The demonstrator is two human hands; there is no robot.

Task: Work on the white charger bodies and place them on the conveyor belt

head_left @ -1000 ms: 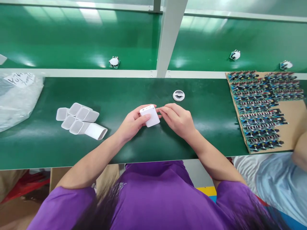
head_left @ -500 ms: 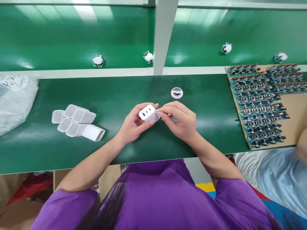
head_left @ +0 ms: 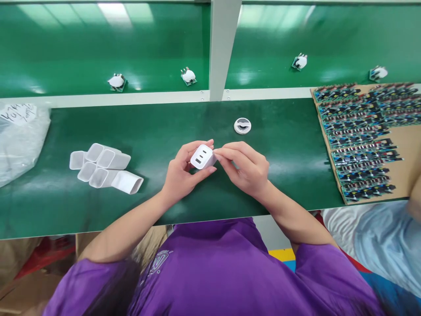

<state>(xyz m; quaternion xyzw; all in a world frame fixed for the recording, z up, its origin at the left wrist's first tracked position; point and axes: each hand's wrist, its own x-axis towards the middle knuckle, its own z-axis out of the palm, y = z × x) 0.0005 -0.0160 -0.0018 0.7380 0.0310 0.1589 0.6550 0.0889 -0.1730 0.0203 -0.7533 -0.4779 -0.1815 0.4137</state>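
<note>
A white USB charger is held above the green bench by my left hand, thumb along its lower side and fingers behind. Its port face, with one wide and two small slots, is turned up toward me. My right hand is closed in a pinch at the charger's right edge; whatever its fingertips hold, if anything, is too small to make out. Just beyond the hands lies a round white disc with a dark recess. To the left, several white charger shells lie grouped on the bench.
Circuit boards stand in rows on a cardboard sheet at right. A clear plastic bag lies at far left. Beyond a pale rail, a green belt carries small white-topped boards. Another person's light-blue clothing shows at lower right.
The charger has tilted slightly in my left hand, its port face turning. My right fingers stay pinched at its edge. The small boards on the belt have shifted left.
</note>
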